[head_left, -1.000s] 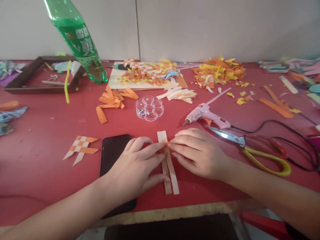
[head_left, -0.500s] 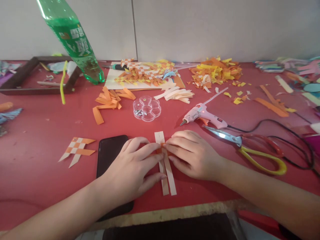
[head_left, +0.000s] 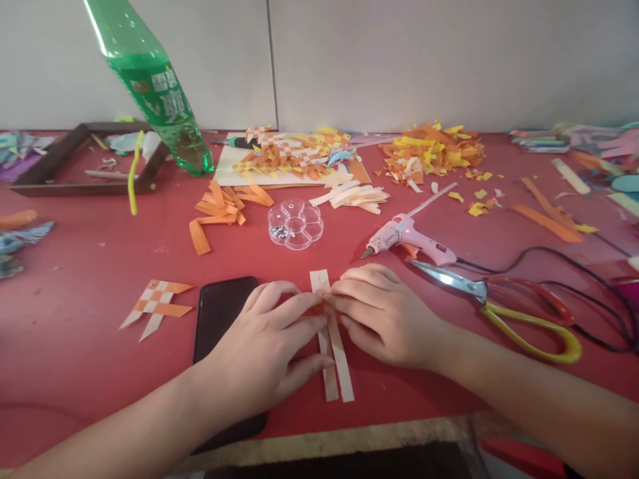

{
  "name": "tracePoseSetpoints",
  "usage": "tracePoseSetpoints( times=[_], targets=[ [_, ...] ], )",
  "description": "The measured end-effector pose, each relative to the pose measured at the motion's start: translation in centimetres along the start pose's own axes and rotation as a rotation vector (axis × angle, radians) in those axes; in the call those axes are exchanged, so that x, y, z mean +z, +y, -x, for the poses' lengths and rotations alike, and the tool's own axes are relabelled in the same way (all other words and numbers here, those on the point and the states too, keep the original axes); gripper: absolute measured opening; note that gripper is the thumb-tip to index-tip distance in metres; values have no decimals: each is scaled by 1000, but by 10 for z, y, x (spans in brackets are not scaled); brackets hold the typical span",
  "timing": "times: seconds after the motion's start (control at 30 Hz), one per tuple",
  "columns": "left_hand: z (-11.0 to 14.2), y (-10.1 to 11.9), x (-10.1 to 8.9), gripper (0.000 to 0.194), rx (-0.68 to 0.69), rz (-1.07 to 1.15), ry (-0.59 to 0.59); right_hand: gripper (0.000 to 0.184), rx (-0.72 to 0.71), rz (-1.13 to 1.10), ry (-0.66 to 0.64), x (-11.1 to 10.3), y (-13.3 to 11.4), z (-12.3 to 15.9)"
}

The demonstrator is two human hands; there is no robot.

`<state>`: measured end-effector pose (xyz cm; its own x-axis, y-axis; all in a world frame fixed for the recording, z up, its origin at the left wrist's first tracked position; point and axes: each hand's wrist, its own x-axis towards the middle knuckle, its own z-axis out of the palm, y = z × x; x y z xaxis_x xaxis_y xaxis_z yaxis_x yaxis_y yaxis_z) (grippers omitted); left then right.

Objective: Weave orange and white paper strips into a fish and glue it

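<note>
Cream paper strips (head_left: 341, 366) lie lengthwise on the red table in front of me, their two lower ends spread slightly apart. An orange paper strip (head_left: 320, 309) crosses them, mostly covered by my fingers. My left hand (head_left: 279, 332) grips this crossing from the left, fingertips on the paper and thumb over the cream strip. From the right, my right hand (head_left: 387, 316) pinches the same spot with its fingers bunched together. A black phone (head_left: 219, 309) lies partly under my left hand and forearm. Left of it rests a finished-looking orange and cream woven paper fish (head_left: 156, 301).
A pink glue gun (head_left: 412, 236) and scissors (head_left: 529, 329) lie right of my hands. Behind are a clear flower-shaped box (head_left: 295, 225), orange strips (head_left: 217, 205), cream strips (head_left: 357, 195), paper scraps (head_left: 434, 150), a green bottle (head_left: 164, 100) and a dark frame (head_left: 80, 190).
The camera view shifts slightly. Both hands stay at the crossing of the strips, with only small finger movements; less of the orange strip shows between the fingertips.
</note>
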<state>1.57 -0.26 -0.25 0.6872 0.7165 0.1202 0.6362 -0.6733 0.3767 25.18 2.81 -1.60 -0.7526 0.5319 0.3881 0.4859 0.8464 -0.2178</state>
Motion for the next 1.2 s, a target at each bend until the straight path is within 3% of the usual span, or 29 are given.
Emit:
tracePoseSetpoints(
  times=[0.27, 0.4, 0.6, 0.77, 0.87, 0.93, 1.07, 1.13, 1.2],
  targets=[
    [1, -2, 0, 32, 28, -1, 23, 33, -15, -56, 29, -1, 0, 3],
    [3, -2, 0, 33, 55, -21, 14, 38, -33, -12, 151, -10, 1, 5],
    [3, -2, 3, 40, 59, -61, 14, 33, 168, 110, 352, -33, 22, 11],
    [2, -1, 3, 45, 74, -71, 33, 16, -1, -83, 123, -31, 17, 7],
    [2, -1, 3, 44, 68, -80, 38, 12, -29, -81, 69, -27, 12, 4],
    [2, -1, 2, 44, 67, -84, 37, 12, 45, -16, 115, -29, 16, 5],
    [3, 0, 1, 42, 61, -72, 27, 9, 395, 265, 286, -46, 45, 16],
    [4, 0, 0, 43, 62, -65, 26, 12, 555, 343, 245, -56, 63, 24],
    [4, -1, 0, 44, 70, -54, 38, 19, 643, 333, 111, -63, 80, 32]
  ],
)
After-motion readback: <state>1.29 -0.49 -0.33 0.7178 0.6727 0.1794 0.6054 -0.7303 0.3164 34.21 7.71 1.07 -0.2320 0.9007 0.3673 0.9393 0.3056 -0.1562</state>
